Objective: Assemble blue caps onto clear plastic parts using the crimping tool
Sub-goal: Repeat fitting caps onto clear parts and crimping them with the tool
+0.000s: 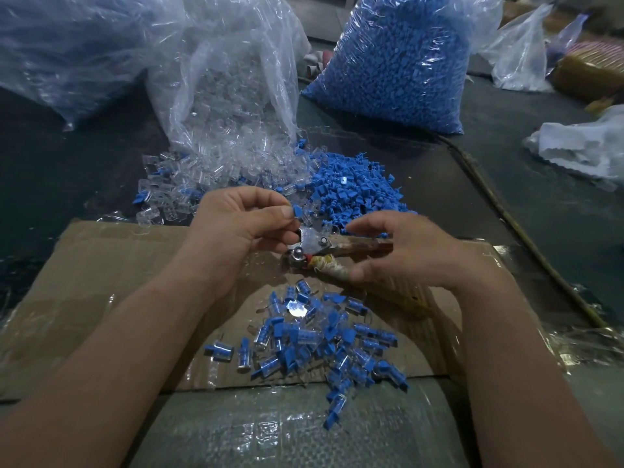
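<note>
The far ends of the crimping tool (312, 246) are hidden under my right hand (405, 251), which is curled around its handles. My left hand (236, 224) covers part of its metal head. That hand pinches a blue cap (297, 211) between thumb and forefinger, just above the head. A clear piece seems to sit against the cap, but it is too blurred to be sure.

The tool's head is flat bright metal with round rivets, and one handle is wrapped in frayed pale cloth. Below my hands, a heap of finished pieces (320, 336), blue inside glossy clear shells, lies on a flattened cardboard sheet (101, 265) patched with shiny tape.

Beyond it on the dark worktop (67, 170), loose clear parts (202, 177) spill from a crinkled clear bag (229, 79), touching a pile of loose blue caps (354, 190). A full bag of blue caps (398, 62) stands further back. Crumpled white plastic (580, 146) lies at the right, cut off by the edge.
</note>
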